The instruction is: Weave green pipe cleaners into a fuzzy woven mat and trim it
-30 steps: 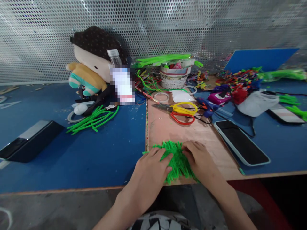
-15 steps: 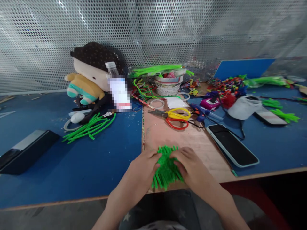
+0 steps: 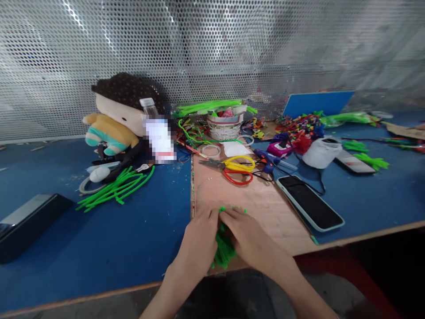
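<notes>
A bundle of short green pipe cleaners (image 3: 225, 250) lies at the front edge of the cardboard sheet (image 3: 262, 208). My left hand (image 3: 202, 232) is closed around its left side. From the right, my right hand (image 3: 244, 230) wraps over the bundle, its fingertips meeting those of the left near the top. Most of the bundle is hidden under both hands; green ends show below and just beyond the fingers. Scissors with red and yellow handles (image 3: 237, 169) rest on the cardboard ahead of the hands.
Long green pipe cleaners (image 3: 114, 189) and a black box (image 3: 33, 226) lie to the left. A phone (image 3: 310, 204) is on the right, near a glue gun (image 3: 267, 160). Behind stand a plush toy (image 3: 114, 117) and a white basket (image 3: 225, 128). At the far right edge, part of another person's hand (image 3: 419, 134) shows.
My hands have come together over the pipe cleaners, the right moving left across them. The bundle is squeezed narrower and more covered. The camera view has shifted slightly.
</notes>
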Demonstrator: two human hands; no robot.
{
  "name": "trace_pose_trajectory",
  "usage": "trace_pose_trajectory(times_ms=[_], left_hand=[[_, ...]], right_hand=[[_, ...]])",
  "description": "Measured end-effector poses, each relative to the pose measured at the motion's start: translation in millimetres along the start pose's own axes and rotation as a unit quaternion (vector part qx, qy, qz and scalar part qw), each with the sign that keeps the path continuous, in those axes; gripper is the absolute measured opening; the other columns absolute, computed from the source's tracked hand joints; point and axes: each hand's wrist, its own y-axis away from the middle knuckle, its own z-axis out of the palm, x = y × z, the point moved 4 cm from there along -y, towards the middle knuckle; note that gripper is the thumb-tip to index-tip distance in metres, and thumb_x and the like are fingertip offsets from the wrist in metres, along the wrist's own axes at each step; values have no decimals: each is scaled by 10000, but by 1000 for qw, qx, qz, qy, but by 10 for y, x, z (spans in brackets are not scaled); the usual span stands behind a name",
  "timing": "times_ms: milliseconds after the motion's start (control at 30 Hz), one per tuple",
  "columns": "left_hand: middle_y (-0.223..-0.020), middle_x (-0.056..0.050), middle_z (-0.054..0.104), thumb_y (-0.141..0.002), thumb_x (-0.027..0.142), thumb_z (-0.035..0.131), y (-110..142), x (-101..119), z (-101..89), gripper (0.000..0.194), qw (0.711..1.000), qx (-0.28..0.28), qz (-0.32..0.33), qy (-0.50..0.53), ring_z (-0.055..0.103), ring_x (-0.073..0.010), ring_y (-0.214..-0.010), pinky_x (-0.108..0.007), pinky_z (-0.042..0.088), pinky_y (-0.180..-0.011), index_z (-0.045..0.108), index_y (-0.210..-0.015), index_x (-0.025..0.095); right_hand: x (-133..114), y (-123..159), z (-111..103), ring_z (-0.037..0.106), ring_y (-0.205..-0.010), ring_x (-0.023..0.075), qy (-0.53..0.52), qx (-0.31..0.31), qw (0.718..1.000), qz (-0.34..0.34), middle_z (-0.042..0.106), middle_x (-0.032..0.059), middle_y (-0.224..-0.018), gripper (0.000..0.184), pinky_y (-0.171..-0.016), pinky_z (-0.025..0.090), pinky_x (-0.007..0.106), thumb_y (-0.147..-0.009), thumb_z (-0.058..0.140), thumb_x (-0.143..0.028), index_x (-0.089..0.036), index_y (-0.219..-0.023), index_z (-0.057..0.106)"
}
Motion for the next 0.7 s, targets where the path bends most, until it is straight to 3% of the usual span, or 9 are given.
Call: trace_pose_trajectory(times_ms=[167,367,700], left_hand=[[-1055,-138,569,-684,-50,346,-15,-24,40,455,999,-31,-18,6,548,-256,-1006,-378,444,-844,499,-1077,121],[-1130,-178,552,-594,-76,339,-26,-50,66,687,999,-35,-16,25,496,-268,-1124,-380,406,-911,339,-1263,78],[-1215,-200,525,-621,-66,339,-5,-86,125,693,1000,-4,-3,19,488,-288,-1157,-403,399,-951,323,-1304,53]], right_hand=[[-30,3,3,507,-1025,228,9,0,1000,1,585,102,-1094,457,-881,396,382,-657,377,18,-155,-1057,514],[-62,-54,-24,516,-1049,236,1,-19,1000,13,580,135,-1115,472,-887,401,379,-648,387,10,-122,-1083,514],[-85,-15,-4,485,-1105,247,-13,-14,999,27,547,146,-1147,502,-934,382,393,-658,361,9,-103,-1126,501]])
